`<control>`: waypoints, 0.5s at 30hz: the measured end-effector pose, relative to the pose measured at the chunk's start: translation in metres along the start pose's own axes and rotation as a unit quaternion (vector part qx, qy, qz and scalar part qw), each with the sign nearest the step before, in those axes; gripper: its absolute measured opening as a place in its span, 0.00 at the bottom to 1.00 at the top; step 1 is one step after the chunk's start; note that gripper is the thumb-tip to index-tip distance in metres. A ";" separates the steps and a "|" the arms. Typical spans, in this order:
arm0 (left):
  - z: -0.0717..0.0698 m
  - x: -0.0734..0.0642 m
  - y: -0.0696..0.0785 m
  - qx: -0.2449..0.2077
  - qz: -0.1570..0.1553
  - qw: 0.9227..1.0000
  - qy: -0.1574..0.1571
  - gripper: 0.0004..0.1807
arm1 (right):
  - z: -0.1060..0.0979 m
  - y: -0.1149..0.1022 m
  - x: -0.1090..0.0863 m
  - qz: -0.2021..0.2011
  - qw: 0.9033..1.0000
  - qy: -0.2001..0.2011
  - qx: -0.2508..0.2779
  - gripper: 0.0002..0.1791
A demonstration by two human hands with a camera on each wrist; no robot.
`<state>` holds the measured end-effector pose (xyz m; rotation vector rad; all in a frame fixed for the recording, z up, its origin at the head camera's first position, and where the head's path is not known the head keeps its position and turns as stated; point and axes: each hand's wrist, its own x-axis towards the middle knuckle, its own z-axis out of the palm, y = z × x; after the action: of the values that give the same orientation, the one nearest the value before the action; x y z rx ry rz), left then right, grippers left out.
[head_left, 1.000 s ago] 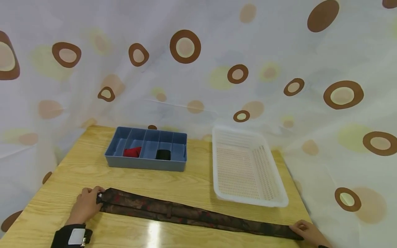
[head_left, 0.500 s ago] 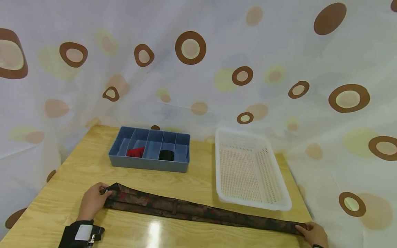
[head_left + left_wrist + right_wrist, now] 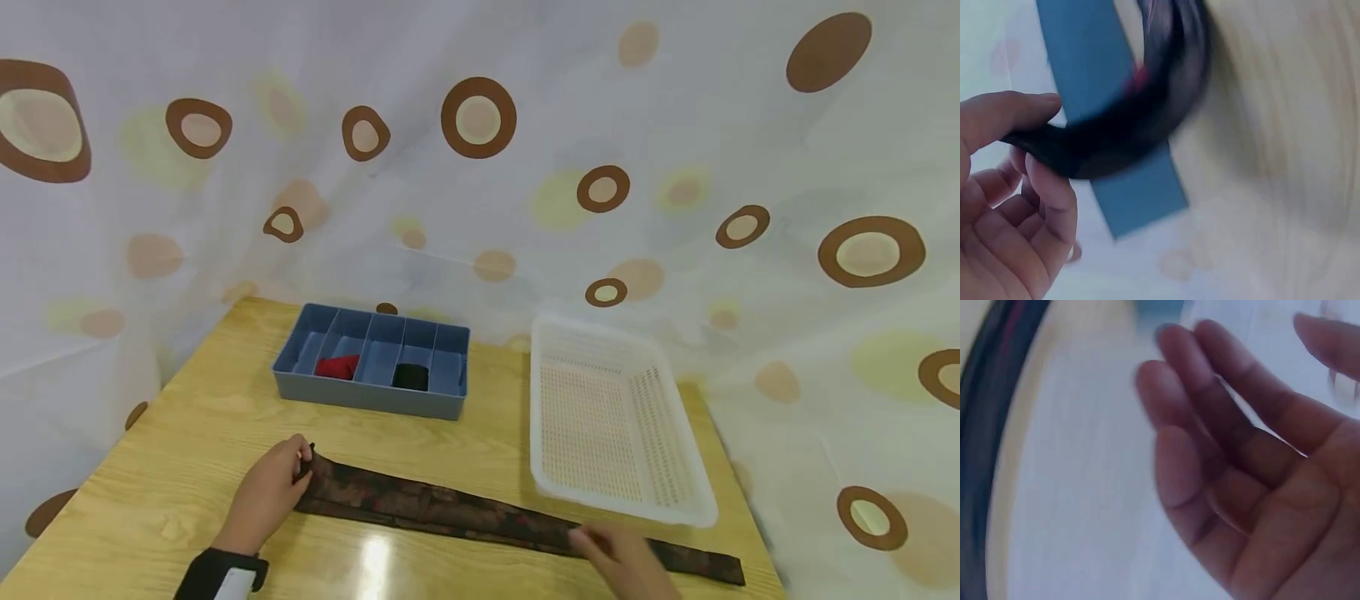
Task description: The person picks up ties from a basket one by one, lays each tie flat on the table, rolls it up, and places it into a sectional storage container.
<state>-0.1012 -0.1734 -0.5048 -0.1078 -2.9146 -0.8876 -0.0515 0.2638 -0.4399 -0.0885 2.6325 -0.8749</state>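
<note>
A dark brown patterned necktie (image 3: 465,507) with small red spots lies lengthwise across the front of the table. Its wider left end is pinched between thumb and fingers of my left hand (image 3: 266,496). In the left wrist view, the tie (image 3: 1122,140) curves up blurred from the left hand's fingertips. Over the tie's right part hovers my right hand (image 3: 626,562), blurred and hiding a stretch of it. Seen from the right wrist, that hand (image 3: 1260,462) has loosely bent fingers with nothing in them, and the tie (image 3: 991,444) runs apart from it.
Behind the tie stands a blue divided tray (image 3: 367,403). One compartment holds a red cloth roll (image 3: 337,367), another a black roll (image 3: 411,377). A white perforated basket (image 3: 626,502) is at the back right. A patterned curtain (image 3: 450,208) hangs behind the table.
My right hand has let go of the tie's narrow right end and moved left along it. The left hand still pinches its end, now further right in view; the head view has shifted slightly.
</note>
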 end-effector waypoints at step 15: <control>0.045 0.008 -0.009 -0.023 0.055 0.995 -0.084 0.17 | 0.191 -0.165 0.130 -0.316 0.935 0.002 -0.163 0.15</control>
<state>-0.1128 -0.1555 -0.5466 -0.3591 -3.0057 -0.9737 -0.1128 0.0003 -0.5262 -1.0648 2.7548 -0.5893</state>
